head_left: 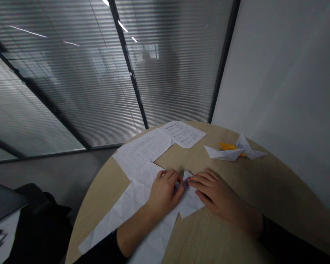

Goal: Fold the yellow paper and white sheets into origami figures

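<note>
A small sheet of white folded paper (189, 206) lies on the round table between my two hands, with a raised fold at its far end. My left hand (166, 192) is closed, thumb and forefinger pinching the left side of that fold. From the right, my right hand (213, 192) rests with its fingers stretched out, fingertips touching the paper's right side. Beneath my left hand and forearm spreads a larger white creased paper (121, 205). Part of the fold is hidden behind my fingers.
Printed sheets (183, 134) lie at the table's far edge. Folded paper boats (227, 154), white with an orange piece among them, stand at the right. Beyond the wooden tabletop (99, 200) are a glass partition with blinds and a pale wall. Something black (44, 223) is at lower left.
</note>
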`<action>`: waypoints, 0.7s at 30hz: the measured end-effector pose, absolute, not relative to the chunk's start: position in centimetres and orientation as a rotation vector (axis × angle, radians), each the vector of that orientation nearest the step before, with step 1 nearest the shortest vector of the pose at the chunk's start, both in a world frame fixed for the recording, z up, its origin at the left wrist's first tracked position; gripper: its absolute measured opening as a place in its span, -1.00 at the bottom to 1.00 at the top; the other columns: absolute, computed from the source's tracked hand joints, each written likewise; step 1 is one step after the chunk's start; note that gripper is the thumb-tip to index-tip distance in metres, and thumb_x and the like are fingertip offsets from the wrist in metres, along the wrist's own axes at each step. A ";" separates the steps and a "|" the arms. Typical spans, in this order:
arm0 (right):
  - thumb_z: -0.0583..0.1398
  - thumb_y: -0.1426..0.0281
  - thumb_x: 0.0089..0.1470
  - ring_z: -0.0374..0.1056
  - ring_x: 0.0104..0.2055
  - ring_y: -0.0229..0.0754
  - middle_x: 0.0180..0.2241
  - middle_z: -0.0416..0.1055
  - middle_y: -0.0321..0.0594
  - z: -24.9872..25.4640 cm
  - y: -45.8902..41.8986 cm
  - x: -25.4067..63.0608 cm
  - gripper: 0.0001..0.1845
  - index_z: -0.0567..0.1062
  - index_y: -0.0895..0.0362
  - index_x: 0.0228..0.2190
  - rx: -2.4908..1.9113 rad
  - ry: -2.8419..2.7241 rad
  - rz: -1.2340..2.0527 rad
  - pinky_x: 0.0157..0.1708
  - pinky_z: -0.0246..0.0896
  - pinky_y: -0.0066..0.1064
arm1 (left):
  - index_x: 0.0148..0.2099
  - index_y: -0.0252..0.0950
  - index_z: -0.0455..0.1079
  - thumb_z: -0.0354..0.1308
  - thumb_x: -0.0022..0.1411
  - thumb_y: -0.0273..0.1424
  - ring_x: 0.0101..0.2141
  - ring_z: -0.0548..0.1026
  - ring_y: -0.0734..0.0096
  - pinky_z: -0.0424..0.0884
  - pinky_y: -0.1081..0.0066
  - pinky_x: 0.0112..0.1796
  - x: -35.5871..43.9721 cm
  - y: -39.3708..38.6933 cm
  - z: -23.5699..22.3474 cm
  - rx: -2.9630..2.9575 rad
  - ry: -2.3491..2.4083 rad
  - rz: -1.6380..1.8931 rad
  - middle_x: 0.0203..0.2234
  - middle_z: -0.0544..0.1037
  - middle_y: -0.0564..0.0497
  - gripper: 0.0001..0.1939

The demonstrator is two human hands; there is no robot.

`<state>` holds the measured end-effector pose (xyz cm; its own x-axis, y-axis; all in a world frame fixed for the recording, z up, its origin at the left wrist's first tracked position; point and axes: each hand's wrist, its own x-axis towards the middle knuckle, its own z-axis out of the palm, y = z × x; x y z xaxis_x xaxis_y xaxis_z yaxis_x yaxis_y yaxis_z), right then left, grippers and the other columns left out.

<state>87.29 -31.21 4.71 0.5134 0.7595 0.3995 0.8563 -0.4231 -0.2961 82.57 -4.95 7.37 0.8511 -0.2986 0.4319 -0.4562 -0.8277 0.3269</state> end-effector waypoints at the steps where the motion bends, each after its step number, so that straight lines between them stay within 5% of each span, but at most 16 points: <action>1: 0.18 0.50 0.49 0.52 0.37 0.05 0.34 0.65 -0.19 4.8 -31.3 87.3 -0.45 0.58 -0.10 0.37 -2.295 -1.326 -0.280 0.60 0.11 0.29 | -0.10 -0.21 0.47 0.19 0.54 -0.46 -0.18 0.66 0.14 0.52 0.01 0.06 82.5 -5.0 7.4 2.617 -0.582 0.515 -0.22 0.67 -0.03 -0.92; 7: 0.21 0.51 0.45 0.57 0.33 0.05 0.26 0.71 -0.20 5.0 -31.6 87.7 -0.53 0.60 -0.08 0.27 -2.240 -1.350 -0.276 0.61 0.10 0.30 | -0.04 -0.20 0.54 0.20 0.56 -0.41 -0.08 0.67 0.09 0.50 -0.03 0.14 82.4 -4.8 7.3 2.662 -0.797 0.502 -0.11 0.72 -0.09 -0.92; 10: 0.27 0.49 0.38 0.62 0.21 0.11 0.14 0.72 -0.09 4.9 -31.6 87.8 -0.61 0.59 0.01 0.18 -2.234 -1.219 -0.300 0.50 0.30 0.31 | 0.16 -0.19 0.60 0.20 0.58 -0.40 -0.02 0.67 0.07 0.47 -0.05 0.20 82.3 -4.6 7.3 2.628 -0.961 0.451 -0.02 0.72 -0.10 -0.78; 13: 0.28 0.49 0.31 0.55 0.32 0.21 0.28 0.64 0.05 4.9 -31.6 87.8 -0.42 0.52 0.06 0.32 -2.242 -1.151 -0.365 0.41 0.41 0.28 | 0.28 -0.20 0.61 0.16 0.65 -0.34 -0.01 0.66 0.05 0.49 -0.02 0.16 82.4 -4.6 7.5 2.604 -1.064 0.407 -0.01 0.71 -0.12 -0.69; 16: 0.20 0.55 0.33 0.52 0.39 0.16 0.36 0.61 -0.03 5.1 -31.7 87.7 -0.34 0.49 0.00 0.40 -2.255 -1.273 -0.336 0.51 0.28 0.32 | 0.25 -0.21 0.65 0.16 0.68 -0.29 -0.02 0.65 0.05 0.50 0.01 0.08 82.4 -4.5 7.7 2.584 -1.064 0.390 -0.01 0.70 -0.13 -0.70; 21: 0.20 0.54 0.38 0.56 0.35 0.09 0.30 0.68 -0.13 5.6 -32.1 87.7 -0.51 0.64 -0.01 0.23 -2.258 -1.380 -0.318 0.54 0.22 0.30 | 0.05 -0.17 0.71 0.17 0.69 -0.30 -0.11 0.64 0.12 0.50 0.03 0.04 82.4 -4.3 7.7 2.572 -0.969 0.434 -0.09 0.72 -0.06 -0.75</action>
<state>87.71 -32.06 5.57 0.4665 0.7739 0.4282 0.8833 -0.3823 -0.2713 82.38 -4.26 7.70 0.7179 -0.5687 0.4015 -0.6782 -0.7015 0.2190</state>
